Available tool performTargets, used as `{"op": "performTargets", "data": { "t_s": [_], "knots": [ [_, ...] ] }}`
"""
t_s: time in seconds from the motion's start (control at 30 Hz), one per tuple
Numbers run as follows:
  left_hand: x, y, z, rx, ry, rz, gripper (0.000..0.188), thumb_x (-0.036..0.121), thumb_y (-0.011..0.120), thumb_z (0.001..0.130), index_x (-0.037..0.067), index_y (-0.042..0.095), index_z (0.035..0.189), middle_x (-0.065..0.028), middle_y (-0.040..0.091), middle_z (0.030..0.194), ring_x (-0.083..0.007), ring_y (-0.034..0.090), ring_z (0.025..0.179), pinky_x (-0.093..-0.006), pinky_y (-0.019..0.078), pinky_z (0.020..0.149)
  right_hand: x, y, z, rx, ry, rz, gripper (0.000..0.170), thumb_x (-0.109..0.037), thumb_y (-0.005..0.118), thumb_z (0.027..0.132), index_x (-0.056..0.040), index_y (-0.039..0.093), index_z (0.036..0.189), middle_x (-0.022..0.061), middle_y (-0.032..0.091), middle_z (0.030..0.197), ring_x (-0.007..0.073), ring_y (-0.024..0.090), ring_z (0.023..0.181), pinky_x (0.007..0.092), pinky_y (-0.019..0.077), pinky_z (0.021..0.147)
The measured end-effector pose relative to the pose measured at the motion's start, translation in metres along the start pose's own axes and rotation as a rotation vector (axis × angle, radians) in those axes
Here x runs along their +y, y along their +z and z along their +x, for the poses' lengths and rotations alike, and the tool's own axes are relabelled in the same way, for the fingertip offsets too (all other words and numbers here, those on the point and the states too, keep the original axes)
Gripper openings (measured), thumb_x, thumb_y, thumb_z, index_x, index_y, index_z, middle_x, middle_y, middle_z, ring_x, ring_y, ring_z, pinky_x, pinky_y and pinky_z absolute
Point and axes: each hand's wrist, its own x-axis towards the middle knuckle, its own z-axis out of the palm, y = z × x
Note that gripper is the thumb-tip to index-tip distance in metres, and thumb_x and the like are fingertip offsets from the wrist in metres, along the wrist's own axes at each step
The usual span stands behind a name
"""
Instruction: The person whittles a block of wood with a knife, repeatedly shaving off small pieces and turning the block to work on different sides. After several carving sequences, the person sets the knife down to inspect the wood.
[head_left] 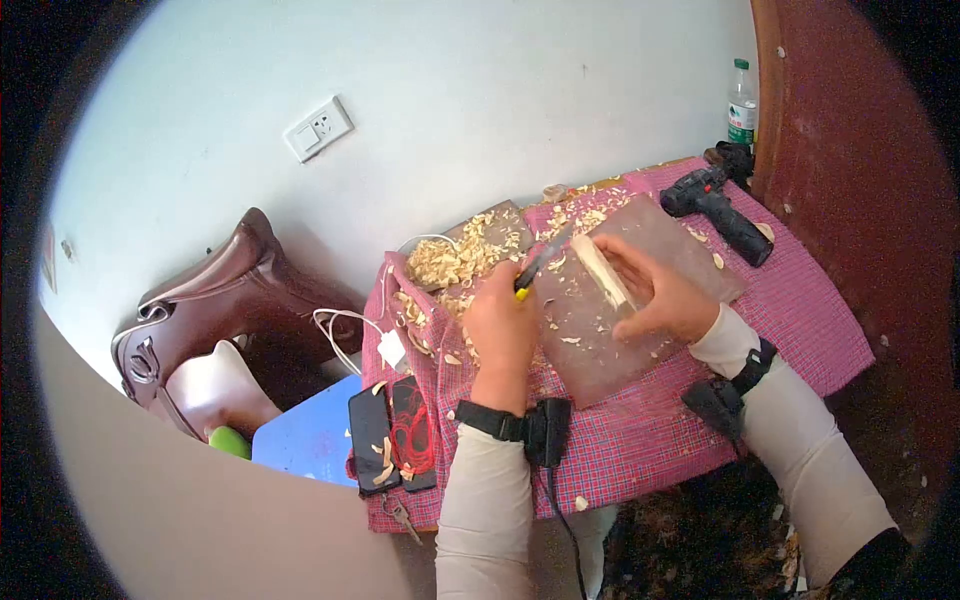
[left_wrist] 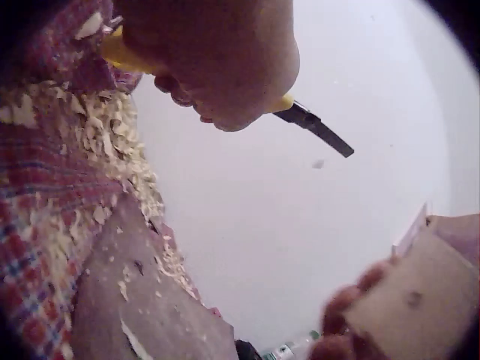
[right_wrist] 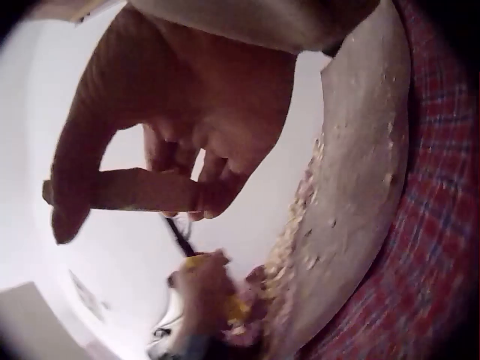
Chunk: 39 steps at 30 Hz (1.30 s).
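Note:
My left hand [head_left: 503, 325] grips a box cutter [left_wrist: 322, 133] with a yellow and black handle, its blade extended and pointing up and away in the head view. A pale, squared stick of wood [head_left: 600, 268] is held by its edges in my right hand [head_left: 672, 296], thumb at one end and fingertips at the other in the right wrist view. The blade tip is close to the far end of the stick in the head view. Both hands are over a brown board [head_left: 595, 372] scattered with wood shavings.
Shavings [head_left: 450, 262] heap at the back left of the checked cloth [head_left: 640, 455]. Two phones, one a black phone [head_left: 372, 440], lie at the left edge with red cord and keys [head_left: 403, 517]. A cordless drill [head_left: 722, 212] and a bottle [head_left: 741, 105] are at the back right.

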Motion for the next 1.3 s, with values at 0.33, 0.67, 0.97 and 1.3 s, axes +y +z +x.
{"op": "performTargets", "data": {
  "t_s": [0.33, 0.67, 0.97, 1.3],
  "knots": [
    [0.015, 0.003, -0.007, -0.256, 0.103, -0.121, 0.015, 0.014, 0.062, 0.072, 0.009, 0.059, 0.086, -0.0158, 0.06, 0.075, -0.0352, 0.058, 0.071, -0.0407, 0.0458, 0.061, 0.008, -0.002, -0.001, 0.058, -0.023, -0.197, 0.092, -0.007, 0.078, 0.055, -0.0036, 0.029, 0.132, 0.0098, 0.042, 0.125, 0.0172, 0.041, 0.115, 0.0299, 0.0319, 0.098],
    [-0.021, 0.002, 0.007, -0.076, -0.036, 0.166, 0.013, 0.011, 0.06, 0.068, 0.01, 0.055, 0.08, -0.0133, 0.06, 0.071, -0.0313, 0.059, 0.065, -0.0419, 0.0455, 0.056, -0.008, 0.011, -0.008, -0.1, 0.017, 0.012, 0.095, -0.01, 0.08, 0.053, 0.0016, 0.027, 0.131, 0.0102, 0.039, 0.127, 0.0165, 0.037, 0.117, 0.0296, 0.0302, 0.099],
    [0.014, -0.005, -0.005, -0.121, 0.201, -0.057, 0.014, 0.013, 0.062, 0.07, 0.01, 0.057, 0.082, -0.0137, 0.059, 0.072, -0.0336, 0.058, 0.069, -0.0404, 0.0454, 0.058, 0.002, 0.0, -0.003, 0.094, -0.038, -0.428, 0.091, -0.02, 0.08, 0.052, -0.0003, 0.033, 0.128, 0.0115, 0.046, 0.121, 0.0186, 0.043, 0.112, 0.0301, 0.0338, 0.096],
    [0.005, 0.003, -0.002, -0.159, 0.101, 0.025, 0.012, 0.013, 0.06, 0.071, 0.011, 0.058, 0.083, -0.0139, 0.06, 0.073, -0.0342, 0.058, 0.07, -0.0414, 0.0453, 0.058, 0.008, -0.002, -0.003, 0.085, -0.068, -0.372, 0.091, -0.019, 0.081, 0.051, 0.0021, 0.035, 0.126, 0.0116, 0.046, 0.12, 0.0184, 0.044, 0.111, 0.0301, 0.0355, 0.094]
  ]
}}
